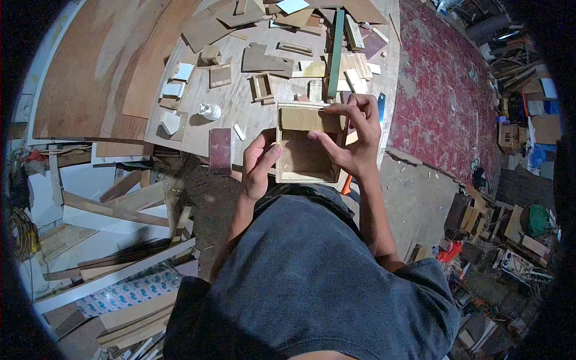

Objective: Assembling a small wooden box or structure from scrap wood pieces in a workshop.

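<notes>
A shallow open wooden box [306,157] is held in front of my body, at the near edge of the workbench. My left hand [262,163] is closed on its left side, thumb on the rim. Across the far part of the box lies a small light wooden board [303,119]. My right hand [359,135] reaches over the box's right side, its thumb and index finger closed about the right part of that board. Whether the board rests on the box's bottom or only between its walls, I cannot tell.
On the plywood workbench [198,141] are small wooden frames [262,87], a white bottle [209,111], a long green strip [336,54] and several offcuts. A maroon block [220,151] sits at the near edge. Scrap boards [117,210] pile up at left; clutter covers the right.
</notes>
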Tool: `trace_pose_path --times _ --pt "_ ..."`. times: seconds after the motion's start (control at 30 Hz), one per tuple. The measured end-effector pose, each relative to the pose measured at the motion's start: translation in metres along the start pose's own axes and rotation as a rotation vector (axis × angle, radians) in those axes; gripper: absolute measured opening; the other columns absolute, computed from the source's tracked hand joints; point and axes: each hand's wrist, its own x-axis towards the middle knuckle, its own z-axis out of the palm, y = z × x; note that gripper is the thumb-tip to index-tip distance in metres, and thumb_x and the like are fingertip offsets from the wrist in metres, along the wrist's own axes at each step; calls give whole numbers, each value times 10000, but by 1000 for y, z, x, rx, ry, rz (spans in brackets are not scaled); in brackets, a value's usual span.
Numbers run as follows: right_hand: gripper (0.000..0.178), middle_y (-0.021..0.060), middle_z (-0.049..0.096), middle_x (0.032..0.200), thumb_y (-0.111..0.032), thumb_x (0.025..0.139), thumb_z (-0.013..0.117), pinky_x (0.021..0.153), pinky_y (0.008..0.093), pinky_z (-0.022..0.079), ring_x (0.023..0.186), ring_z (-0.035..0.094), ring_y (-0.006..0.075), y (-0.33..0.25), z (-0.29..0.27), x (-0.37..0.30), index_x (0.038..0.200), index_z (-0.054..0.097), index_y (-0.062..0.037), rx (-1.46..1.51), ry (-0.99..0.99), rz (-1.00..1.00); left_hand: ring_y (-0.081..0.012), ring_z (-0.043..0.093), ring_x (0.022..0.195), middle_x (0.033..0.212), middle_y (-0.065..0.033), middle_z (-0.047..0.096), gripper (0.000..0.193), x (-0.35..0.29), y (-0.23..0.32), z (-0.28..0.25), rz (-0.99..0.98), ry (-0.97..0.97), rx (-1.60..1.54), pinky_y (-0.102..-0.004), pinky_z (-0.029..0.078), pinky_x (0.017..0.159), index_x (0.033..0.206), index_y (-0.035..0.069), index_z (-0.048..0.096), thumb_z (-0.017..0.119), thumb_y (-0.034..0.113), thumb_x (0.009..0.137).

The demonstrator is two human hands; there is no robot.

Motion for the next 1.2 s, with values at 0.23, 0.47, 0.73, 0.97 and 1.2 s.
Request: trace_pose_path --times 0.23,0.47,0.73,0.97,1.2 --pt "486 57 446 897 -287 540 919 717 329 431 830 485 214 -3 0 1 927 710 -78 12 20 33 -147 566 1070 1164 -100 626 361 0 0 -1 11 0 -21 -296 414 971 1264 -46 526 512 176 979" --pt "570 40 470 923 -295 554 935 628 275 423 774 475 155 2 -5 -2 1013 680 -74 79 19 74 -143 565 1070 1173 -95 627 357 -1 -5 -9 2 18 -70 -290 412 971 1268 -45 528 515 167 980" --pt "549 39 513 958 -246 583 932 604 251 421 719 483 114 11 0 -6 1033 675 -65 257 25 95 -136 555 1067 1168 -82 625 338 -3 -2 -9 2 14 -53 -280 405 966 1255 -41 541 505 157 983" --pt "520 40 527 945 -210 591 926 613 244 419 703 479 104 15 -1 -6 1024 684 -54 274 -3 114 -135 551 1071 1169 -80 624 338 -3 -4 -10 16 10 -53 -279 403 966 1254 -42 543 506 156 983" --pt "466 38 500 986 -114 630 895 699 237 443 810 509 97 13 -6 -7 1028 671 -22 211 -69 100 -126 549 1059 1156 -64 628 331 -2 -3 -9 8 17 -54 -275 404 956 1250 -29 554 519 155 977"
